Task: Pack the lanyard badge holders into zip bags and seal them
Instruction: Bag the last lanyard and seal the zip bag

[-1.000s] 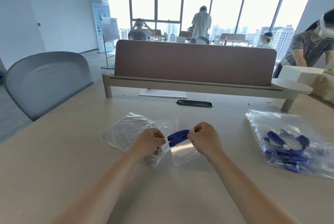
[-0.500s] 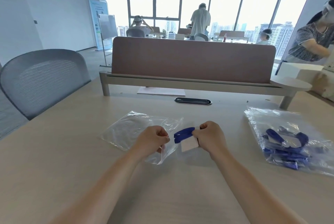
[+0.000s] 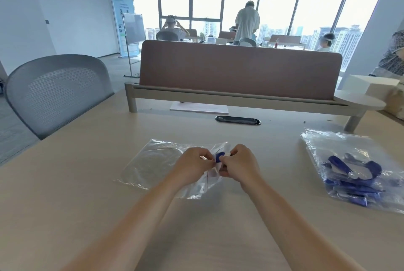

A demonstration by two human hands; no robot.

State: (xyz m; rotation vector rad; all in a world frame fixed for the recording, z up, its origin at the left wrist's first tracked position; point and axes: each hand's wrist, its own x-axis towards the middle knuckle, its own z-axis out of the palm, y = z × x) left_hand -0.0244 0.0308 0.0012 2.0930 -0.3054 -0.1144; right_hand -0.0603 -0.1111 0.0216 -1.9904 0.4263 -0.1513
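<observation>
Insertion step, centre of frame: left hand (image 3: 193,167) fingers pinch zip bag (image 3: 157,162) mouth; right hand (image 3: 238,164) fingers closed on badge holder (image 3: 219,157). Keep mouth spread, feed holder flat, tuck lanyard clear of seal track.

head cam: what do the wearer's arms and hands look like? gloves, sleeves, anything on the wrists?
Both hands bare: left hand, right hand. No gloves. Forearms are uncovered right to the bottom frame edge, so no sleeves in view. No watch, band, ring, marker or cable visible on either wrist.
</observation>
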